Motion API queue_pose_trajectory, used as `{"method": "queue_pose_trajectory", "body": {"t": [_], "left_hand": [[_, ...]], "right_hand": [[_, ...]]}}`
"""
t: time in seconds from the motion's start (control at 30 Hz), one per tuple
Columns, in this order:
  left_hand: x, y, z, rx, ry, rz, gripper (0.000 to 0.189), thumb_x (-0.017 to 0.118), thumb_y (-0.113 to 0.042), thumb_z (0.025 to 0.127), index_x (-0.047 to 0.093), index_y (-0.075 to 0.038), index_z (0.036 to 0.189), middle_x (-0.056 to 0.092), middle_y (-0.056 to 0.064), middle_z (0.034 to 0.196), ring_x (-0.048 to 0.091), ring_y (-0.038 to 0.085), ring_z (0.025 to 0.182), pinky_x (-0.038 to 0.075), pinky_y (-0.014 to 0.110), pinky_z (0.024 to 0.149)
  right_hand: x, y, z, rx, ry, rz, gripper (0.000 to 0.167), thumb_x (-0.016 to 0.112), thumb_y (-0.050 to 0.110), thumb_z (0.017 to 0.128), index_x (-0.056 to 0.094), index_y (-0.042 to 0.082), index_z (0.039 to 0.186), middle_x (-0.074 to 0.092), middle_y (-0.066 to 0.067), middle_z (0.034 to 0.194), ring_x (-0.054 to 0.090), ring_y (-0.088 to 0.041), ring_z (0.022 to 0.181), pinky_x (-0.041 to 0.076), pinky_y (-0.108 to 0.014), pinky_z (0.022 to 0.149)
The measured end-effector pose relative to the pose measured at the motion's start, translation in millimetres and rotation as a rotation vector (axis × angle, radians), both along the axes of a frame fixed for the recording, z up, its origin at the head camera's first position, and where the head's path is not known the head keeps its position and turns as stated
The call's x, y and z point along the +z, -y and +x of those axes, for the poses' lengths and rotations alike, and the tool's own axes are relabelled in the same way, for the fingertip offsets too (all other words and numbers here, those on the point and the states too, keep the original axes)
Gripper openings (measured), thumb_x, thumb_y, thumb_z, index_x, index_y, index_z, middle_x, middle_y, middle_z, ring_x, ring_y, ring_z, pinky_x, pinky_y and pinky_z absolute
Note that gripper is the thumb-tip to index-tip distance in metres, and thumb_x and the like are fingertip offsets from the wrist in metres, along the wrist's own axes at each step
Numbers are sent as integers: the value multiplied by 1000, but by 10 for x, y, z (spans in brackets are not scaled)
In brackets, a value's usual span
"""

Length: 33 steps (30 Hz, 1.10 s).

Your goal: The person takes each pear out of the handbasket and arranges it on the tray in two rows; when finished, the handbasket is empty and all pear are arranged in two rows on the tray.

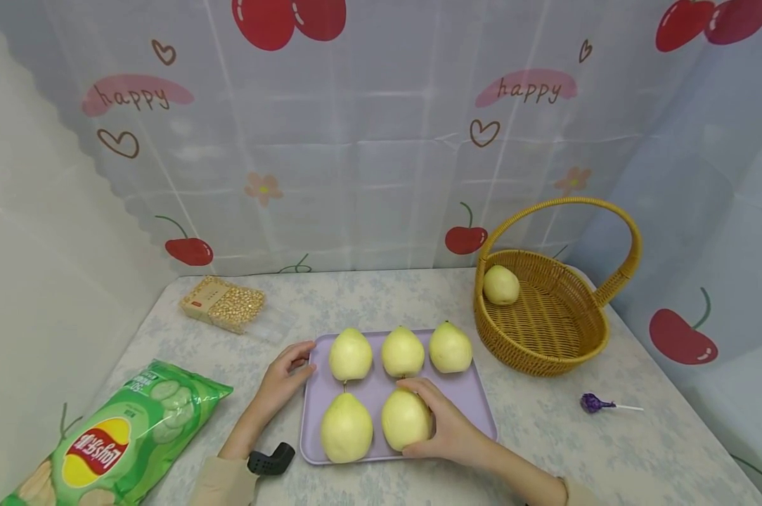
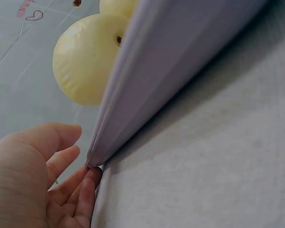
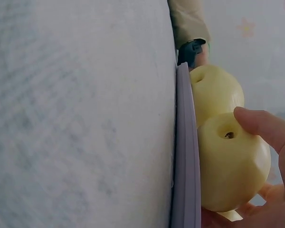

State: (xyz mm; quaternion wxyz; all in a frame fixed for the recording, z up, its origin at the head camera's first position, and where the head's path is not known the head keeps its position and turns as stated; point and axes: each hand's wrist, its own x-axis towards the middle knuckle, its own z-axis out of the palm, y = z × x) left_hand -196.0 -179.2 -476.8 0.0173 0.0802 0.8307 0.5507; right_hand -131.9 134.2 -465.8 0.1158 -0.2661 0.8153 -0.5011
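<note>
A lilac tray (image 1: 463, 400) bears several pale yellow pears, three in its back row and two in front. My right hand (image 1: 453, 430) grips the front-right pear (image 1: 403, 420), thumb at its near side and fingers round the far side. In the right wrist view this pear (image 3: 230, 166) sits on the tray by the rim, its dark hollow facing the camera. At the tray's left edge is my left hand (image 1: 284, 383); the left wrist view shows its fingertips touching the tray's rim (image 2: 109, 109), thumb apart. Beside the gripped pear sits another pear (image 1: 346, 429).
A wicker basket (image 1: 545, 362) with a tall handle stands at the back right, one pear (image 1: 501, 284) inside. A lollipop (image 1: 591, 403) lies before it. On the left are a green chip bag (image 1: 128, 436) and a pack of yellow kernels (image 1: 223, 303). A curtain (image 1: 368, 176) hangs behind.
</note>
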Motion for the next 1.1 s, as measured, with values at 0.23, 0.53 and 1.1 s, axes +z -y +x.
{"method": "queue_pose_trajectory", "body": {"t": [0.23,0.53,1.1], "left_hand": [[-27,10,-15,-7,-14,0,43,59,-5,92,51,4,133,49,21,139,50,34,126,41,49,106],[-16,4,-12,-6,-17,10,43,60,-5,91,51,5,132,49,22,139,50,35,126,40,50,106],[-20,6,-18,-5,-12,1,42,59,-4,92,51,5,132,48,22,139,49,34,127,41,49,106]], "right_hand": [[-5,10,-5,-59,5,-3,90,85,29,67,37,12,142,45,1,136,47,-9,115,41,-24,91],[-25,10,-1,-50,-5,-6,92,86,31,67,36,12,142,42,-8,141,45,-15,123,42,-31,102],[8,13,28,-49,-34,-5,89,86,30,66,37,28,141,46,-6,139,47,-12,120,43,-28,95]]}}
